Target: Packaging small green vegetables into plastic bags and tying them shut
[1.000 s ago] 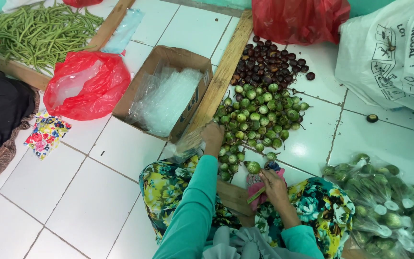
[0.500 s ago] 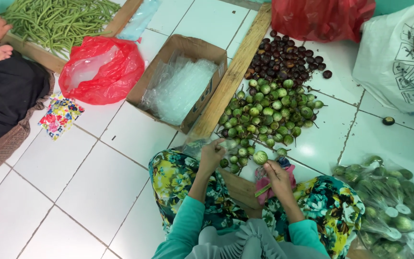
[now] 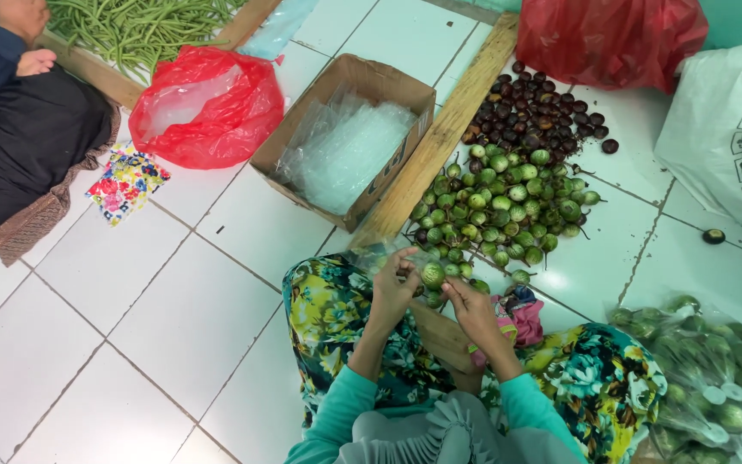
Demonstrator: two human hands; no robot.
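My left hand (image 3: 391, 288) and my right hand (image 3: 472, 308) meet over my lap, above my floral skirt. Between their fingertips is a round green eggplant (image 3: 433, 275), and both hands touch it. A bit of clear plastic (image 3: 369, 255) shows beside my left fingers, and I cannot tell whether that hand holds it. Just beyond my hands, a pile of small green eggplants (image 3: 501, 202) lies on the white tiled floor. A heap of dark purple ones (image 3: 536, 107) lies behind it.
A wooden plank (image 3: 450, 129) separates the piles from a cardboard box of clear bags (image 3: 349, 146). Left of it are a red plastic bag (image 3: 208, 103), long green beans (image 3: 130, 26) and a seated person in dark clothes (image 3: 19, 129). Bagged eggplants (image 3: 706, 378) and a white sack (image 3: 732, 129) are on the right.
My left hand has come back from the green pile toward my lap. Both hands now close together around one eggplant. The view has shifted slightly.
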